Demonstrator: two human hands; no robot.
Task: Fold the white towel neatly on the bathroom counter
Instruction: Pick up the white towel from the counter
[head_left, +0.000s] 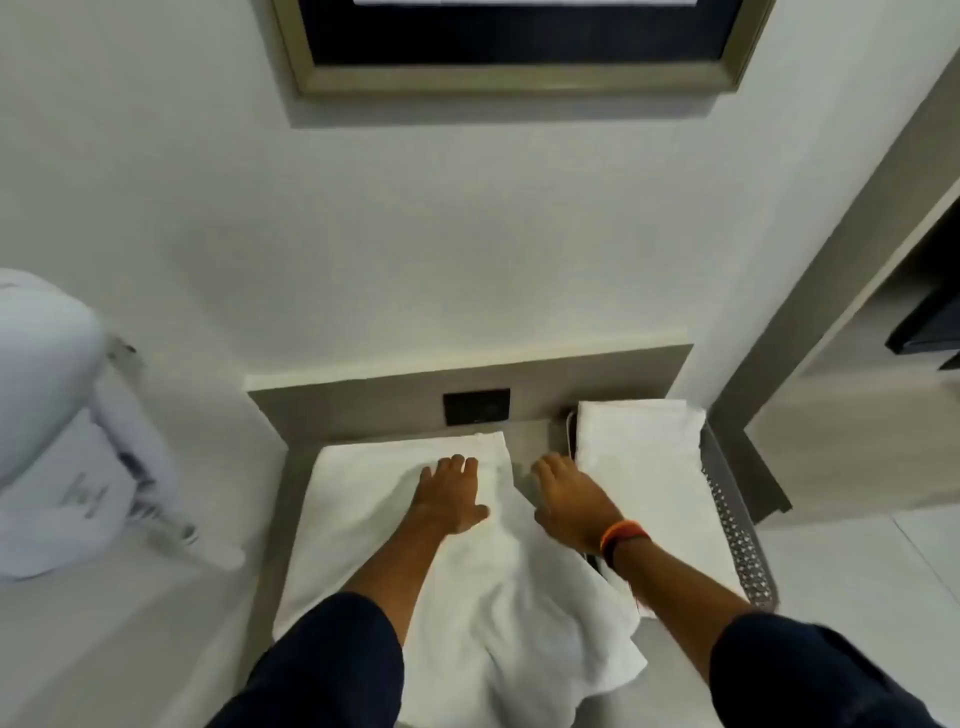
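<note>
A white towel (363, 525) lies spread on the grey counter (535, 441), its near end rumpled and hanging over the front edge. My left hand (449, 496) lies flat on the towel's far right part, fingers apart. My right hand (566, 493) rests just off the towel's right edge, palm down, fingers slightly curled toward the counter; whether it pinches the towel's edge I cannot tell. A red and black band circles my right wrist.
A second folded white towel (641, 467) lies on a metal tray (737, 545) at the counter's right. A black socket plate (476, 406) sits in the back panel. A white bag or appliance (57, 426) stands at left. A framed mirror (514, 47) hangs above.
</note>
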